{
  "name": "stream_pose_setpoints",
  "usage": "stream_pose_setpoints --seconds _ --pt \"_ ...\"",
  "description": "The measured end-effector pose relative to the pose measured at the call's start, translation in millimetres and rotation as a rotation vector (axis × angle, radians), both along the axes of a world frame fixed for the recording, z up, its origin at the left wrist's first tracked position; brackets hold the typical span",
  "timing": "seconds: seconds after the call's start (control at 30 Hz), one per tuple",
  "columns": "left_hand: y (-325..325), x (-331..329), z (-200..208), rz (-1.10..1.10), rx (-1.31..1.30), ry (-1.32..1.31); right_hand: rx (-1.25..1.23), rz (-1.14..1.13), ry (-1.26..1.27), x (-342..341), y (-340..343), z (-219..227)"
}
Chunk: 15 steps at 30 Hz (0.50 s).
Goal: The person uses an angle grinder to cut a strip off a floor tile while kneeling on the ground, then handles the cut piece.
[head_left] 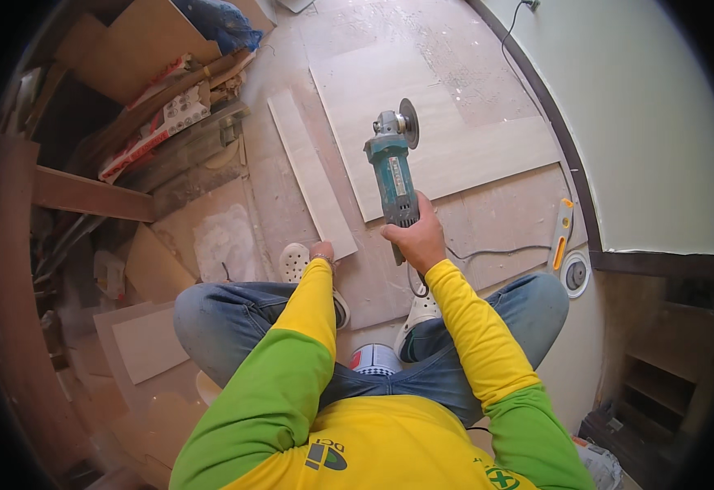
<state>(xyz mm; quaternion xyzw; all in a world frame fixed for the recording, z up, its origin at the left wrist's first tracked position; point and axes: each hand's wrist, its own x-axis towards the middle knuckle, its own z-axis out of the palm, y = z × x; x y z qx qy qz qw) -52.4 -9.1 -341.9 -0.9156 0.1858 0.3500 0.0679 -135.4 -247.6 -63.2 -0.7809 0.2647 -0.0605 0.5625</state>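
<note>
My right hand [421,237] is wrapped round the rear body of a teal angle grinder [393,175]. The grinder points away from me, its dark cutting disc [409,122] on edge at the far right of the head. It is held above the near edge of a large pale tile [422,122] with an L-shaped outline. Beside my left shoe, my left hand [322,251] is closed at the near left corner of a long narrow tile strip [312,175]. Its fingers are mostly hidden by the hand itself. The strip lies left of the large tile, with a gap between.
A yellow spirit level [563,233] and a round white-rimmed disc [575,275] lie by the right wall. The grinder's black cord [500,249] runs rightward over the floor. Boards and cardboard [157,122] are piled at left. A paint can [375,359] stands beneath me.
</note>
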Motion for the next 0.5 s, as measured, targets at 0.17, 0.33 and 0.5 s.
stream_pose_setpoints --seconds 0.17,0.33,0.5 --pt "-17.7 -1.2 -12.3 1.182 -0.447 0.061 0.003 0.079 0.175 12.6 31.0 -49.5" --pt "-15.6 21.1 24.4 0.855 -0.079 0.025 0.070 0.125 0.294 25.1 79.2 -85.2" --pt "11.9 46.0 25.7 0.622 -0.419 -0.390 0.105 0.184 0.343 39.6 110.3 -105.0"
